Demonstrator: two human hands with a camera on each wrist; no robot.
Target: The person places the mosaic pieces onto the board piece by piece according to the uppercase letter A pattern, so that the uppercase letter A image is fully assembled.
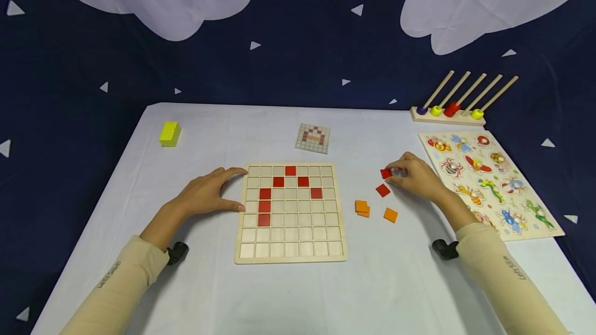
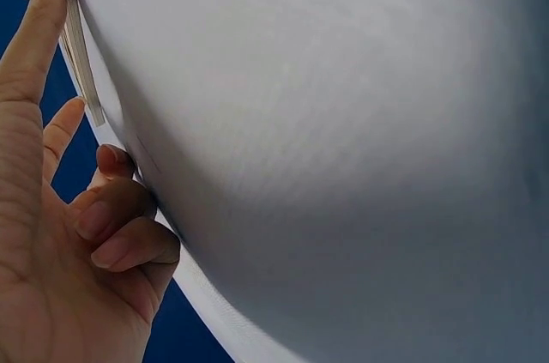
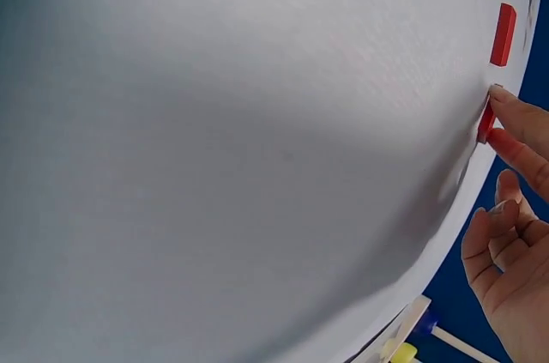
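A wooden grid board (image 1: pixel 291 261) lies at the middle of the table, several red square tiles set in its cells, outlining an arch. My left hand (image 1: pixel 205 193) is at the board's left edge, thumb and index finger spread apart and touching it. In the left wrist view the other fingers of the left hand (image 2: pixel 94 251) are bent beside the table. To the right of the board, my right hand (image 1: pixel 416 177) pinches a red tile (image 3: pixel 486 123) between thumb and finger, low at the tabletop. Another red tile (image 1: pixel 383 190) lies just in front of it.
Orange tiles (image 1: pixel 390 215) lie right of the board, two overlapping. Behind it is a small pattern card (image 1: pixel 313 138). A yellow block (image 1: pixel 169 134) stands back left. An insect puzzle board (image 1: pixel 489 180) and a peg stacker (image 1: pixel 449 115) occupy the right side.
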